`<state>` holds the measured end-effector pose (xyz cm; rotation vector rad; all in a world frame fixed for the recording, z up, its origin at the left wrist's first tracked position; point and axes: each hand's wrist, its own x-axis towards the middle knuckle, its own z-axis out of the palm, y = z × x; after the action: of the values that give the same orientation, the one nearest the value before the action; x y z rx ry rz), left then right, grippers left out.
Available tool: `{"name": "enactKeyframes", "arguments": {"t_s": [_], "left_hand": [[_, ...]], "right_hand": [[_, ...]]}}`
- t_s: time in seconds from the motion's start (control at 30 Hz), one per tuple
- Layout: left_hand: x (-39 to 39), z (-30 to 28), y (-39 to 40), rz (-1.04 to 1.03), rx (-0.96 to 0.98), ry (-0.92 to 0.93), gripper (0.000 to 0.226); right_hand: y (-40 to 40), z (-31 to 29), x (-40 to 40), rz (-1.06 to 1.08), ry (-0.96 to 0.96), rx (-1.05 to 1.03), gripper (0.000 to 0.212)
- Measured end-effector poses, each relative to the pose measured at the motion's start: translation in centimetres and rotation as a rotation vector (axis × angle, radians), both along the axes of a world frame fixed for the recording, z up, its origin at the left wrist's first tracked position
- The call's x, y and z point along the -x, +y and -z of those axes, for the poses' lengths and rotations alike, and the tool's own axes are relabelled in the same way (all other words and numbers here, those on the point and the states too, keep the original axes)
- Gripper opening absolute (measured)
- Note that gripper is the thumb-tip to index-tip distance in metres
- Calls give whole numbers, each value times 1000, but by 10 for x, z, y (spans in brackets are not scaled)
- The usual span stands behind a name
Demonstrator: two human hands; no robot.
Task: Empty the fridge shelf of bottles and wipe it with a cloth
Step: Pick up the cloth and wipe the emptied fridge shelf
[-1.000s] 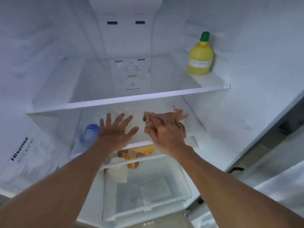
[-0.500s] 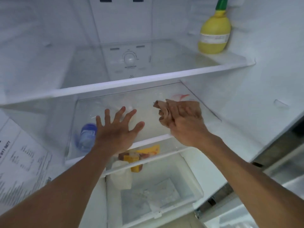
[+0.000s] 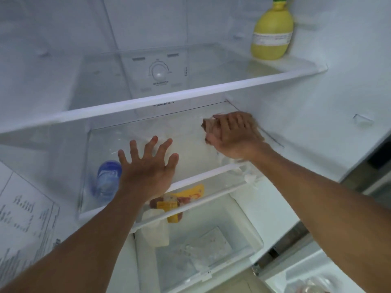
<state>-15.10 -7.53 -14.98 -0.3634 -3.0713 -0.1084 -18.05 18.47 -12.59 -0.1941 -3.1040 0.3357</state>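
Shelf (image 3: 190, 153), the middle glass one in an open fridge, is being wiped. The right hand (image 3: 237, 134) has its grip closed around a bunched brown cloth (image 3: 208, 125) at the back right corner. The left hand (image 3: 146, 166) is spread open, holding nothing, near the front edge. Steady overlapping strokes would likely clean best. A yellow bottle (image 3: 271, 32) stands on the shelf above; a blue bottle (image 3: 108, 178) shows blurred through the glass at left.

Brown cloth (image 3: 208, 126), yellow bottle (image 3: 273, 33)
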Motion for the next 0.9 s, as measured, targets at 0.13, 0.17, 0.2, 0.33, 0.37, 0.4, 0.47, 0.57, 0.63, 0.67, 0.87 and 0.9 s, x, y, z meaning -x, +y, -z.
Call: {"name": "enactKeyframes", "arguments": {"t_s": [0.13, 0.17, 0.2, 0.33, 0.37, 0.4, 0.47, 0.57, 0.63, 0.67, 0.87, 0.9], "left_hand": [[0, 0, 1, -2, -5, 21, 76], [0, -2, 1, -2, -17, 8, 76], [0, -3, 1, -7, -26, -10, 77], [0, -3, 2, -16, -27, -22, 71], [0, -2, 2, -17, -27, -21, 67], [1, -2, 2, -18, -29, -25, 64], [0, -2, 4, -29, -41, -28, 61], [-1, -3, 4, -32, -32, -23, 63], [-2, -4, 4, -31, -43, -24, 63], [-2, -4, 4, -32, -48, -24, 62], [-1, -3, 2, -14, -44, -17, 61], [0, -2, 1, -18, -47, -16, 61]], "right_hand": [[-31, 5, 50, -81, -82, -43, 84], [-37, 7, 39, -141, -93, -32, 80], [-36, 7, 21, -196, -105, -24, 77], [-6, -1, -26, -141, -66, 22, 76], [-2, -5, -11, -79, -70, 6, 79], [-2, -3, 15, -47, -47, -34, 85], [-13, 2, 63, -78, -76, -106, 97], [-39, 5, 60, -218, -76, -162, 93], [-39, 11, 12, -299, 23, -125, 75], [-31, 16, -12, -325, 81, -86, 70], [4, 18, 38, -4, 118, -196, 87], [-8, 13, 55, 0, 109, -213, 84]]}}
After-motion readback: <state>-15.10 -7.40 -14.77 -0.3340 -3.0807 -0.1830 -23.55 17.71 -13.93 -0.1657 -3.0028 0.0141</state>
